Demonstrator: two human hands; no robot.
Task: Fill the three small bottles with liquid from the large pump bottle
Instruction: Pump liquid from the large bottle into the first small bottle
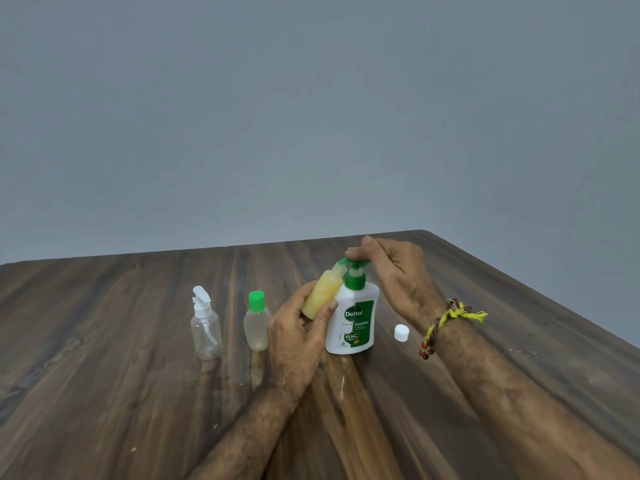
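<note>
Pump bottle (351, 320), white with a green label and green pump head, stands upright on the wooden counter (138, 393), between the two forearms. The right hand (391, 271) reaches over it from the right, fingers bent down onto the pump head (351, 262), pressing rather than wrapping round it. The left hand (298, 327) grips a small bottle (322, 292) full of yellowish liquid, thumb across its front, and holds it tilted, long axis leaning up and to the right so that its open mouth sits right under the green spout, touching it or nearly so.

That alignment is what the next press seems to depend on: the spout points left, toward the left hand, and the mouth is narrow, so a small drift of the tilted bottle could send liquid down its side. The bottle looks close to full, so I judge this fill nearly done.

Left of the hands stand a green-capped bottle (257, 322), with only a little liquid at the bottom, and a clear spray bottle (206, 327) that looks empty. A white cap (401, 332) lies on the counter to the right of the pump bottle, near the right wrist.
</note>
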